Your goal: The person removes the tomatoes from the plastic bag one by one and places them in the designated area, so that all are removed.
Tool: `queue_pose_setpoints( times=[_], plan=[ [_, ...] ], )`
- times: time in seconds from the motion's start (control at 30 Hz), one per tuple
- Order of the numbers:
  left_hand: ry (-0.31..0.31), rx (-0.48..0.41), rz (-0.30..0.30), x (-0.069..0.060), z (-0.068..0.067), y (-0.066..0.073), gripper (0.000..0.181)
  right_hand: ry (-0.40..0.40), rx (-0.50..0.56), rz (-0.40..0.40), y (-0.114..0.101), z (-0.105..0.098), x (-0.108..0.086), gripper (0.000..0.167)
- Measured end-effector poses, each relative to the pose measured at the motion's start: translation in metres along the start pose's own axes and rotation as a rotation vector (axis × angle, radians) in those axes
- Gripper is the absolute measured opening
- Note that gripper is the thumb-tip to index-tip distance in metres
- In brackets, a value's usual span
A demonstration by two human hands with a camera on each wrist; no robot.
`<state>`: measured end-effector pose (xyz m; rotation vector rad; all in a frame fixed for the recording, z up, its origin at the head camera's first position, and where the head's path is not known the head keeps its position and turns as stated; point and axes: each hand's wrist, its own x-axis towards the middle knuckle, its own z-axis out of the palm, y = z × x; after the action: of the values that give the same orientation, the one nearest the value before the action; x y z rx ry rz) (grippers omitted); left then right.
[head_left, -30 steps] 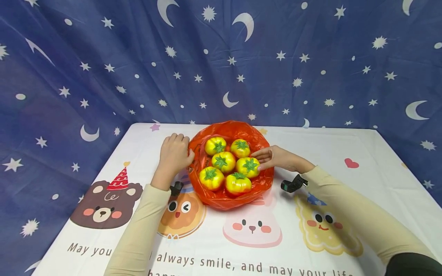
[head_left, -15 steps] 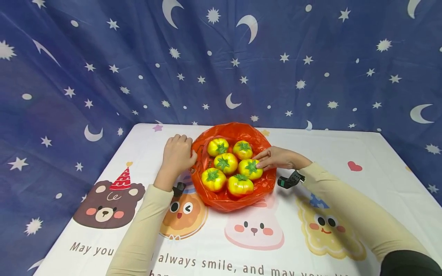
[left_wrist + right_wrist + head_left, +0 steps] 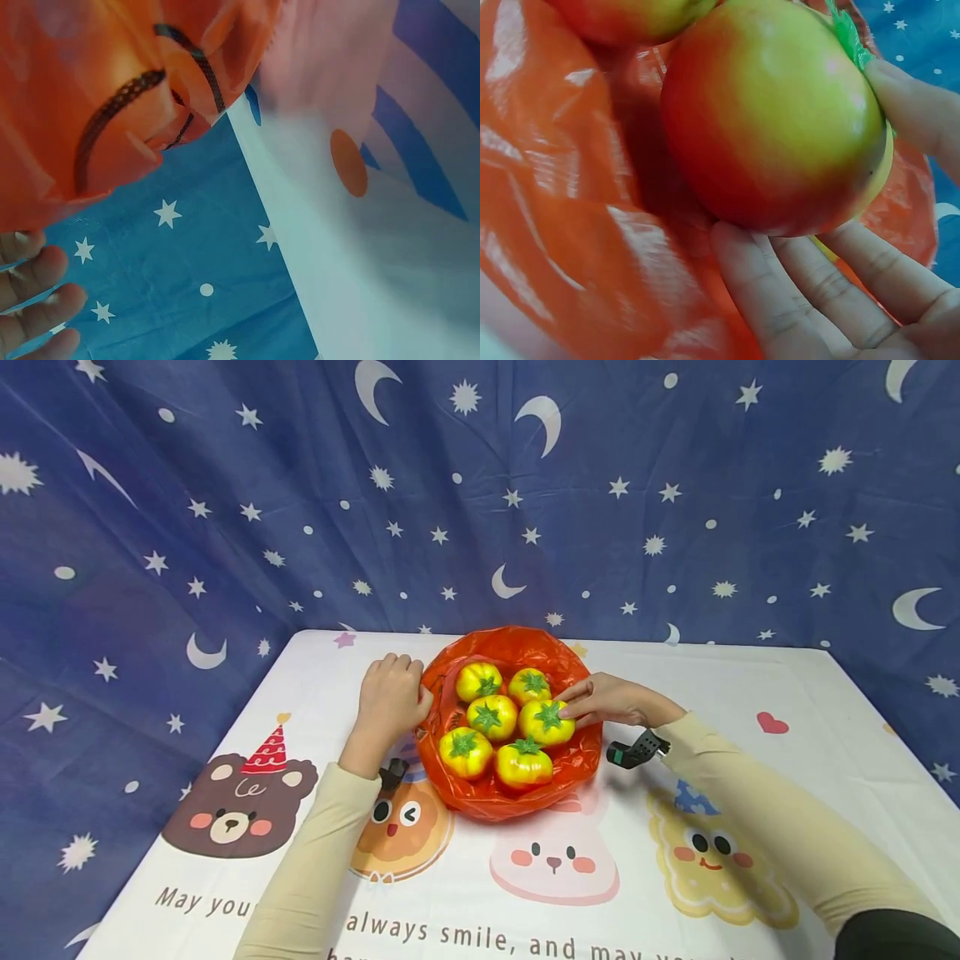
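Note:
In the head view, an open red plastic bag [image 3: 491, 810] holds several yellow-and-red, shiny, artificial-looking tomatoes with green star-shaped leaves. My left hand [image 3: 392, 697] grips the bag's left rim; its curled fingertips [image 3: 52, 304] show below the orange-looking plastic in the left wrist view. At the right side of the bag, my right hand [image 3: 618, 699] holds the rightmost tomato [image 3: 545, 727]. The right wrist view shows that tomato [image 3: 772, 120] close up, the thumb by its leaf and the fingers beneath it. Another tomato [image 3: 630, 19] lies partly out of frame behind it.
A white tablecloth [image 3: 697, 685] with printed cartoon figures and lettering covers the table. Beyond the table's far edge hangs a blue curtain [image 3: 600, 552] with moons and stars. Black camera mounts [image 3: 633, 750] sit at both wrists.
The right hand's fingers have moved further around the rightmost tomato, which sits slightly higher than before. The left hand keeps its place on the bag's rim. The head view has shifted slightly.

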<state>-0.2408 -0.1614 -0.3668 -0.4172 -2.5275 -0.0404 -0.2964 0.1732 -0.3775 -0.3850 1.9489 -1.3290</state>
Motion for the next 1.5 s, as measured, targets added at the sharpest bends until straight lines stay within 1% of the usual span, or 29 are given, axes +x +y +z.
queue_pose_setpoints(
  times=[0.23,0.37,0.47,0.6,0.73,0.9,1.1,1.2,1.33,1.5],
  plan=[
    [0.042,0.001,0.014,0.0,0.0,0.003,0.012,0.023,-0.049,0.014,-0.02,-0.013,-0.019,0.058],
    [0.064,0.006,0.022,0.0,0.0,0.003,0.012,0.033,-0.056,0.022,-0.031,-0.022,-0.032,0.056],
    [0.072,0.011,0.021,0.0,0.0,0.004,0.012,0.049,-0.052,0.034,-0.039,-0.03,-0.043,0.055],
    [0.077,0.004,0.015,0.0,0.0,0.004,0.012,0.073,-0.064,0.037,-0.048,-0.04,-0.058,0.057],
    [0.076,-0.006,0.012,0.0,-0.001,0.004,0.012,0.116,-0.072,0.051,-0.051,-0.053,-0.07,0.058],
    [0.066,-0.007,0.006,0.0,-0.001,0.004,0.013,0.189,-0.1,0.086,-0.046,-0.069,-0.081,0.064],
    [0.074,-0.016,-0.001,0.001,-0.001,0.004,0.013,0.237,-0.107,0.118,-0.034,-0.09,-0.088,0.067],
    [0.078,-0.019,0.001,0.002,-0.001,0.004,0.011,0.252,-0.095,0.124,-0.025,-0.1,-0.086,0.067],
    [0.064,-0.012,-0.002,0.0,-0.001,0.003,0.011,0.267,-0.077,0.127,-0.01,-0.111,-0.08,0.067],
    [0.066,-0.009,-0.005,0.0,-0.003,0.003,0.013,0.282,-0.017,0.126,0.008,-0.123,-0.075,0.068]
  ],
)
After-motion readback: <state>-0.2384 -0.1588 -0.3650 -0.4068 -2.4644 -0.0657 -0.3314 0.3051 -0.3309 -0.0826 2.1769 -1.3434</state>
